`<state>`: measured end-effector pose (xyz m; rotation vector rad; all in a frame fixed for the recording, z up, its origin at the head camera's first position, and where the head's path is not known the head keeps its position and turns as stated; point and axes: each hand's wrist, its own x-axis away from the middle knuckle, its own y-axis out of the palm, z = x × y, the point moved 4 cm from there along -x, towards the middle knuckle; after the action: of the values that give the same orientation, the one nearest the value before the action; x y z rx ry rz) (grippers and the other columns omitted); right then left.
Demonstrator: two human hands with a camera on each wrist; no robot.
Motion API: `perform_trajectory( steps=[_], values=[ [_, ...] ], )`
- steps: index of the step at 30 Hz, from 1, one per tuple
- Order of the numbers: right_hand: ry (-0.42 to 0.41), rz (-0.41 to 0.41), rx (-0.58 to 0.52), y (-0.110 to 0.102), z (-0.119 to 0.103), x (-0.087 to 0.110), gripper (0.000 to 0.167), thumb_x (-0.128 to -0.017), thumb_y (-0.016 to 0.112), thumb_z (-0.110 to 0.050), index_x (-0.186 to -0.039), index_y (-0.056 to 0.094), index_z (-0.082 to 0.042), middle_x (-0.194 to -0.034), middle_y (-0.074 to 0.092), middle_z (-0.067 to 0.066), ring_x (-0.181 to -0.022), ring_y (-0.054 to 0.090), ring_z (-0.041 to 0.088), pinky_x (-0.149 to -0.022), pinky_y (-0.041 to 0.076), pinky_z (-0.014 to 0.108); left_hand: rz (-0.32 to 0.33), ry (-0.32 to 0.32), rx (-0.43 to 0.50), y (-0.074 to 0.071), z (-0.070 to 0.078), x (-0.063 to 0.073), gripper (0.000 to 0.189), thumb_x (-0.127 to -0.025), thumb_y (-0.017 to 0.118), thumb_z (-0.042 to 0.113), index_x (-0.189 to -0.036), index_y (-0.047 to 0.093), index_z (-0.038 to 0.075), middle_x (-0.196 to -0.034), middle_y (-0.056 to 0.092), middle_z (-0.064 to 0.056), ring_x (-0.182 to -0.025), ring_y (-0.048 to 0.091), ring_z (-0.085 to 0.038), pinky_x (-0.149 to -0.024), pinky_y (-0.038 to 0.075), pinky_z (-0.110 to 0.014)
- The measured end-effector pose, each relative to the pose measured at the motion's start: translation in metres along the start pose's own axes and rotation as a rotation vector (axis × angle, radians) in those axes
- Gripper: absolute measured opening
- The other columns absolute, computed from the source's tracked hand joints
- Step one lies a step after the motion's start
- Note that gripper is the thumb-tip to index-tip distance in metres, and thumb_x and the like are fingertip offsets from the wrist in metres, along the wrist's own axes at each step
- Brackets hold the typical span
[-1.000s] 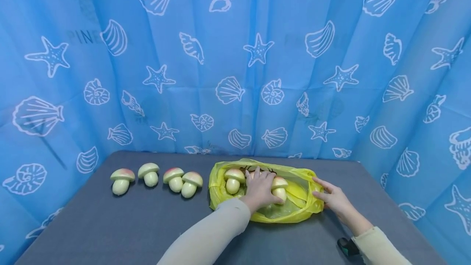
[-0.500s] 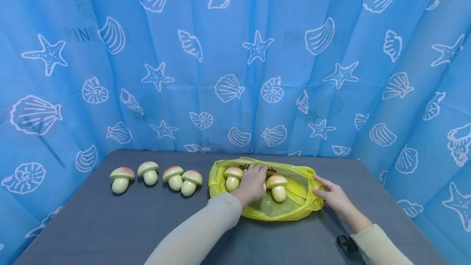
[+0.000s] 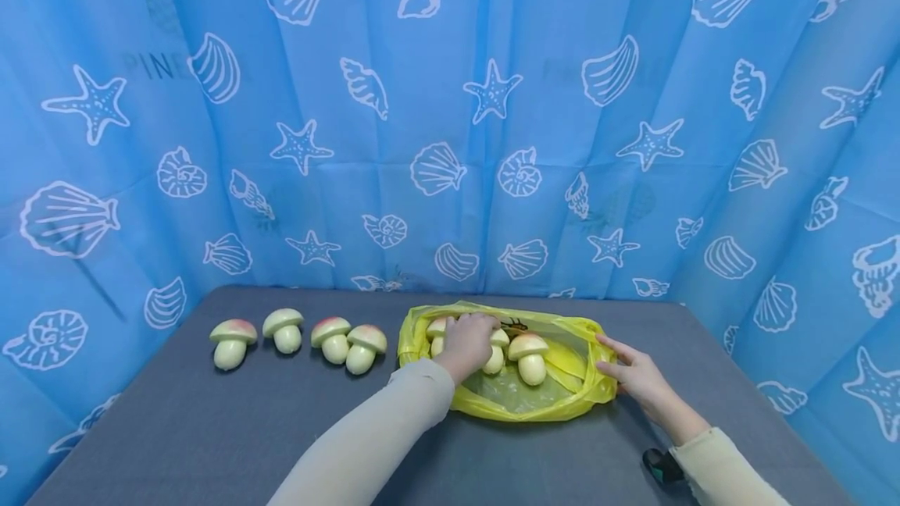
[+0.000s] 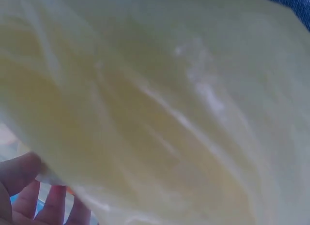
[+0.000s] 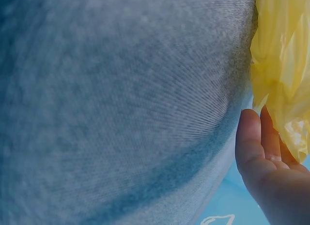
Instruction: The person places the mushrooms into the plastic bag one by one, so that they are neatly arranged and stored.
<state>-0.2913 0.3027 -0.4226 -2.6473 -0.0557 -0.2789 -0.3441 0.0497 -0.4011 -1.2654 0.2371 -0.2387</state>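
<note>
A yellow plastic bag [image 3: 516, 415] lies with its mouth spread, dark marks showing on its inside. Within it, two toy mushrooms [image 3: 531, 359] with pale stems and pinkish caps stand in full view. A third mushroom [image 3: 436, 336] at the left is partly covered by my left hand [image 3: 469, 343], which reaches into the bag and grips it. In the left wrist view my thumb [image 4: 20, 172] faces the bent fingers, the bag's film hiding much of the rest. My right hand [image 3: 643, 383] touches the bag's right rim, its fingers fairly straight.
Several more toy mushrooms [image 3: 233, 344] stand left of the bag on the grey table [image 3: 295, 420]. A small black object [image 3: 662, 465] lies near my right sleeve. Behind the table hangs a blue curtain [image 3: 394, 178] with white shell prints.
My left hand has moved left inside the bag, from the right mushroom past the middle one to the left one. The right hand keeps its place at the rim.
</note>
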Motion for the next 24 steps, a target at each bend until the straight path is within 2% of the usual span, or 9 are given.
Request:
perform_trajectory(
  steps=[4,7,11,15,19,24],
  values=[
    [-0.005,-0.001,-0.004,0.000,0.001,0.000,0.062,-0.102,0.052,-0.017,-0.153,0.020,-0.001,-0.154,0.007,0.035,-0.138,0.014,0.053,-0.089,0.048,0.049,0.010,0.017,-0.016,0.001,0.002,0.002,0.049,-0.092,0.058,-0.004,-0.132,0.062,0.024,-0.132,0.058,0.001,-0.123,0.050,-0.026,-0.107,0.031,-0.055],
    [-0.004,0.001,-0.005,0.000,0.001,0.000,0.062,-0.102,0.052,-0.017,-0.153,0.021,-0.001,-0.154,0.006,0.034,-0.138,0.013,0.053,-0.090,0.047,0.050,0.040,0.030,0.038,0.000,0.006,0.004,0.049,-0.090,0.058,-0.002,-0.134,0.060,0.021,-0.134,0.057,-0.001,-0.126,0.049,-0.026,-0.107,0.030,-0.057],
    [-0.008,0.009,-0.001,-0.001,0.002,0.000,0.062,-0.102,0.052,-0.017,-0.153,0.021,-0.001,-0.154,0.007,0.034,-0.138,0.013,0.053,-0.092,0.046,0.052,0.056,0.110,0.080,0.001,0.016,0.008,0.043,-0.095,0.064,0.021,-0.137,0.056,0.019,-0.137,0.055,-0.001,-0.128,0.047,-0.024,-0.108,0.027,-0.060],
    [-0.015,0.010,0.002,0.000,0.003,0.000,0.063,-0.101,0.054,-0.018,-0.153,0.022,0.000,-0.154,0.008,0.034,-0.138,0.014,0.053,-0.090,0.048,0.050,0.046,0.199,0.034,0.006,0.025,0.008,0.057,-0.091,0.067,0.042,-0.142,0.049,0.022,-0.141,0.052,0.002,-0.131,0.044,-0.020,-0.109,0.022,-0.063],
    [-0.016,0.011,0.007,0.000,0.004,0.001,0.063,-0.101,0.055,-0.019,-0.153,0.023,-0.001,-0.154,0.009,0.034,-0.137,0.016,0.053,-0.087,0.049,0.047,0.063,0.226,0.008,0.010,0.028,0.006,0.063,-0.089,0.069,0.043,-0.144,0.047,0.023,-0.140,0.052,0.006,-0.131,0.044,-0.016,-0.109,0.021,-0.064],
    [-0.012,0.023,0.013,0.000,0.005,0.000,0.063,-0.101,0.055,-0.019,-0.152,0.024,0.000,-0.153,0.010,0.035,-0.136,0.019,0.053,-0.084,0.050,0.045,0.065,0.210,-0.003,0.013,0.029,0.001,0.060,-0.088,0.071,0.039,-0.142,0.051,0.024,-0.137,0.056,0.007,-0.132,0.044,-0.020,-0.109,0.021,-0.065]
  ],
)
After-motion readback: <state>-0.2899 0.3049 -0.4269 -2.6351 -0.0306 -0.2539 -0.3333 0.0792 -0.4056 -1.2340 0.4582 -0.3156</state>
